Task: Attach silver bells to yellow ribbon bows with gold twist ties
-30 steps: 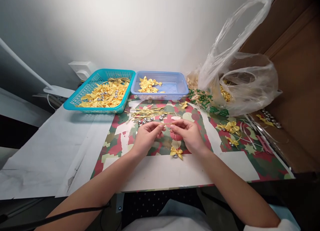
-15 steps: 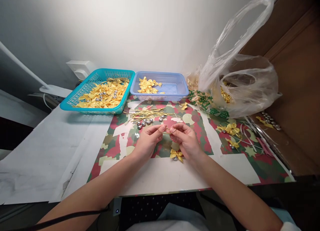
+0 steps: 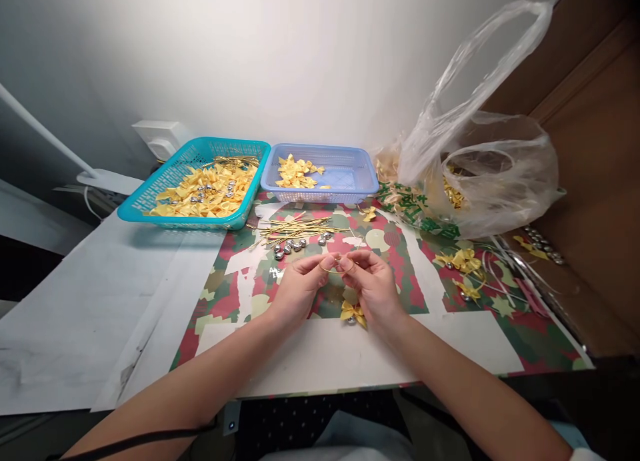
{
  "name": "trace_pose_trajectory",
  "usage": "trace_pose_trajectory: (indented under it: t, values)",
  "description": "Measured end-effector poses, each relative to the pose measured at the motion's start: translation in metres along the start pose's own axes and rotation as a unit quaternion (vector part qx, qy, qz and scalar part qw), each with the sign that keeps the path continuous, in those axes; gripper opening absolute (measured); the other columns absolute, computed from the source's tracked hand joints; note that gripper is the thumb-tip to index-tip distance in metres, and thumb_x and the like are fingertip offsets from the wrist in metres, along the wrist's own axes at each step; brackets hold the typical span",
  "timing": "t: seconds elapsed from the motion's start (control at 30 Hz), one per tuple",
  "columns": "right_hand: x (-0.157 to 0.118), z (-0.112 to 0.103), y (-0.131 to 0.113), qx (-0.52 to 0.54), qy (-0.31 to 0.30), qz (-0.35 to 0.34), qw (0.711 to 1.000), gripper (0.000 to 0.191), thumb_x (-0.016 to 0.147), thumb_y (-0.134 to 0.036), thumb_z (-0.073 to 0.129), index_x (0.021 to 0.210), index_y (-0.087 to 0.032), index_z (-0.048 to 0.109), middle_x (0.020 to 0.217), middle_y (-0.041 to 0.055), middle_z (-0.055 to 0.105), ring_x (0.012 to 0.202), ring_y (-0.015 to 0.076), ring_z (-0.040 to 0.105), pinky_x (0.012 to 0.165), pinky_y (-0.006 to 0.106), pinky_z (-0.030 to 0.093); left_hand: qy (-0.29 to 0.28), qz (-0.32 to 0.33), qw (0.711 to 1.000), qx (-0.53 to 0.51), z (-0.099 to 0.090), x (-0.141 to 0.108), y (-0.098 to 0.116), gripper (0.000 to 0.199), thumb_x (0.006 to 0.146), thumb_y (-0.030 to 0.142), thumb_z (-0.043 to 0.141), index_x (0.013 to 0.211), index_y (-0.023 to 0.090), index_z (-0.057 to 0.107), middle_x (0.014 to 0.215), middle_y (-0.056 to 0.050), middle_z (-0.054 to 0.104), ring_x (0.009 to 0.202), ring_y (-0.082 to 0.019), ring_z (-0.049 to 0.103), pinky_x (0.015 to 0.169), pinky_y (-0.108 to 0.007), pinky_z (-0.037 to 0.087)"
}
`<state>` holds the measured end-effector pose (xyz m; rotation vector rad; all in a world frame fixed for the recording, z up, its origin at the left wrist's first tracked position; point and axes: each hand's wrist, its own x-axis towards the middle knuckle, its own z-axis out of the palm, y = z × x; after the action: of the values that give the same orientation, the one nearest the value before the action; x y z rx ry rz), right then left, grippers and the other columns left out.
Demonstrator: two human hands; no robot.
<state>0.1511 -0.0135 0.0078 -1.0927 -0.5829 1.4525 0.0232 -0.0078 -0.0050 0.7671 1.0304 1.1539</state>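
Note:
My left hand [image 3: 299,284] and my right hand [image 3: 373,284] meet over the table, thumbs and fingertips pinched close together. Between them they grip a thin gold tie [image 3: 334,271], which bends in a small loop below the fingertips. Beneath my right hand dangles or lies a yellow ribbon bow [image 3: 354,312] with a silver bell [image 3: 351,320]; whether it is joined to the tie I cannot tell. Just beyond my hands lie a bundle of gold ties [image 3: 295,230] and several silver bells [image 3: 290,246].
A teal basket [image 3: 193,222] full of yellow bows stands back left. Beside it, a blue basket [image 3: 350,196] holds fewer bows. Clear plastic bags [image 3: 520,174] rise at back right. Finished-looking bows with bells [image 3: 463,260] lie at right, and a single bow [image 3: 369,214] lies near the blue basket.
The gold tie between my fingertips now curves into a more visible loop hanging lower. My hands stay in nearly the same place, with a slight shift of the fingers.

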Motion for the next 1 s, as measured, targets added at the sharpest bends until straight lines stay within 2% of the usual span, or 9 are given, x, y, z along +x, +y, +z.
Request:
trace_pose_trajectory:
  t: [0.3,0.43,0.53,0.63,0.73,0.8,0.87,0.93,1.0]
  values:
    - [0.000,0.000,0.003,-0.024,0.002,-0.033,0.999,0.033,0.052,-0.038,0.089,0.068,-0.019,0.066,0.068,-0.0002,0.069,0.061,0.0110,0.062,0.055,0.023,0.050,-0.011,0.005,0.999,0.030,-0.002,0.000,0.000,0.037,0.062,0.050,0.082,0.085,0.021,0.081,0.076,-0.003,0.070,0.061,-0.011,0.047,0.057,-0.025,0.043]
    - [0.000,-0.001,0.003,-0.015,0.003,-0.033,0.999,0.033,0.053,-0.036,0.089,0.068,-0.019,0.066,0.064,-0.0016,0.067,0.056,0.0094,0.059,0.054,0.022,0.049,-0.014,0.017,0.999,0.040,-0.002,-0.001,-0.001,0.034,0.064,0.048,0.082,0.085,0.023,0.081,0.079,-0.004,0.072,0.066,-0.013,0.053,0.064,-0.028,0.047]
    - [0.001,-0.001,0.004,-0.021,0.001,-0.039,0.999,0.032,0.054,-0.037,0.088,0.068,-0.019,0.066,0.062,-0.0024,0.065,0.056,0.0100,0.059,0.054,0.023,0.049,-0.030,0.015,0.999,0.043,-0.002,-0.001,-0.001,0.034,0.065,0.046,0.083,0.089,0.022,0.080,0.086,-0.006,0.074,0.079,-0.020,0.062,0.074,-0.034,0.051]
    - [0.001,0.000,0.005,-0.031,0.000,-0.044,0.999,0.033,0.054,-0.038,0.087,0.069,-0.020,0.065,0.064,-0.0018,0.065,0.058,0.0110,0.059,0.054,0.024,0.050,-0.035,0.024,0.998,0.049,-0.002,-0.001,-0.001,0.031,0.065,0.043,0.083,0.088,0.022,0.080,0.092,-0.007,0.075,0.090,-0.023,0.065,0.083,-0.035,0.050]
    - [0.001,-0.001,0.005,-0.050,-0.006,-0.056,0.997,0.032,0.056,-0.040,0.086,0.070,-0.020,0.065,0.067,-0.0007,0.067,0.060,0.0120,0.061,0.056,0.025,0.051,-0.023,0.035,0.998,0.043,-0.004,0.001,-0.002,0.026,0.066,0.042,0.083,0.082,0.022,0.079,0.085,-0.005,0.075,0.086,-0.020,0.065,0.080,-0.032,0.050]
    - [-0.002,-0.002,0.004,-0.083,-0.022,-0.089,0.992,0.030,0.060,-0.040,0.084,0.072,-0.020,0.065,0.070,-0.0004,0.066,0.061,0.0124,0.061,0.056,0.025,0.051,-0.007,0.044,0.998,0.040,-0.005,0.003,-0.003,0.024,0.066,0.042,0.082,0.080,0.022,0.079,0.082,-0.004,0.075,0.079,-0.018,0.063,0.072,-0.029,0.049]
    - [-0.005,-0.003,0.002,-0.140,-0.039,-0.155,0.977,0.025,0.066,-0.038,0.081,0.075,-0.021,0.064,0.074,0.0001,0.066,0.063,0.0125,0.061,0.056,0.026,0.051,0.009,0.051,0.998,0.043,-0.006,0.004,-0.003,0.022,0.067,0.040,0.082,0.079,0.022,0.078,0.082,-0.003,0.074,0.075,-0.016,0.061,0.066,-0.027,0.047]
    - [-0.008,-0.005,0.001,-0.216,-0.043,-0.253,0.942,0.018,0.071,-0.033,0.077,0.079,-0.021,0.065,0.079,0.0007,0.066,0.063,0.0122,0.060,0.057,0.026,0.051,0.014,0.054,0.997,0.044,-0.006,0.003,-0.002,0.021,0.067,0.038,0.082,0.079,0.022,0.078,0.080,-0.002,0.073,0.072,-0.015,0.059,0.064,-0.026,0.045]
    - [-0.010,-0.005,0.000,-0.287,-0.036,-0.339,0.895,0.010,0.076,-0.027,0.073,0.081,-0.022,0.066,0.078,0.0011,0.066,0.063,0.0124,0.058,0.058,0.027,0.051,0.009,0.055,0.998,0.043,-0.005,0.001,0.000,0.020,0.067,0.038,0.081,0.079,0.022,0.077,0.078,-0.001,0.072,0.071,-0.014,0.059,0.064,-0.026,0.046]
